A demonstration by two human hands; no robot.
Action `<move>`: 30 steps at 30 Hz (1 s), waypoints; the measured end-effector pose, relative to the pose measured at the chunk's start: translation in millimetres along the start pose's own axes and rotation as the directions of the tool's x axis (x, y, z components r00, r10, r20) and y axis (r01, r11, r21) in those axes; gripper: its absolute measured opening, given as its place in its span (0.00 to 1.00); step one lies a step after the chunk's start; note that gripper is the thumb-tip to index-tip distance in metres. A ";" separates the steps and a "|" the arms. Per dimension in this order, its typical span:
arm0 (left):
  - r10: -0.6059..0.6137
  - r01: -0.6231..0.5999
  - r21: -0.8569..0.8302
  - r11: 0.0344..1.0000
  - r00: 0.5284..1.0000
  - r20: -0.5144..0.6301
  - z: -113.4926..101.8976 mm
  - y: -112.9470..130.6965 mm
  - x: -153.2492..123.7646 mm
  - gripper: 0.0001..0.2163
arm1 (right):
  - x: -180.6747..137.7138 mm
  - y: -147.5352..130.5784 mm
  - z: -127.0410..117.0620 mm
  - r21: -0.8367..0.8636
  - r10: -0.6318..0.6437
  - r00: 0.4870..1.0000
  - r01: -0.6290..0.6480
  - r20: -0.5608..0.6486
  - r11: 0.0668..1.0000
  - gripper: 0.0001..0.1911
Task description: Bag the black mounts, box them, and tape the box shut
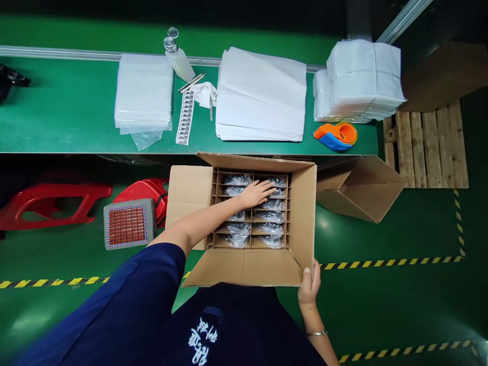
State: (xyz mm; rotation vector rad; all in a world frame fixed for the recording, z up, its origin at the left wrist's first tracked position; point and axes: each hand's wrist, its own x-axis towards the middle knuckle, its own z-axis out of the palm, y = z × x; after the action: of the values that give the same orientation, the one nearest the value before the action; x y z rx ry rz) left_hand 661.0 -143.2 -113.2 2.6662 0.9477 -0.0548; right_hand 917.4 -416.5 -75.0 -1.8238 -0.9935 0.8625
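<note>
An open cardboard box (244, 267) stands before me with its flaps folded outward. Cardboard dividers split it into two columns of cells, and clear plastic bags (269, 216) with dark items fill them; what the items are I cannot make out. My left hand (256, 194) lies flat over the upper cells, fingers stretched to the right, resting on or just above the bags and dividers. At the near right corner, my right hand (309, 284) grips the edge of the box flap (304, 218), thumb on the inner side.
On the green workbench (76, 117) lie a stack of white sheets (261, 96), plastic bags (144, 94), a pump bottle (179, 60), a label strip (185, 118) and a tape dispenser (336, 136). Another open box (362, 188) is at right, a red stool (49, 203) at left.
</note>
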 end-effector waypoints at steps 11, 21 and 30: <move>0.056 -0.056 -0.007 0.998 0.971 0.231 -8.9 -34.8 15.3 0.23 | 0.2 0.9 -1.0 -0.017 0.001 1.000 -0.001 0.009 1.000 0.22; -0.169 0.168 0.015 0.986 0.970 0.175 -24.8 -3.4 -4.3 0.18 | 2.5 -1.7 -0.3 -0.039 -0.026 0.999 0.027 0.021 0.999 0.22; -0.349 0.456 -0.377 0.806 0.881 0.320 -5.7 93.7 -172.8 0.21 | 6.4 -7.6 2.9 0.009 -0.144 0.988 0.143 0.059 0.990 0.20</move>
State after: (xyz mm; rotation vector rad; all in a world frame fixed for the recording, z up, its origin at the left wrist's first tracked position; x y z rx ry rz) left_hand 584.1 -315.6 -58.0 1.9537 1.2613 -0.2186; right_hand 915.7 -407.5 -70.3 -1.7082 -1.1452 0.8341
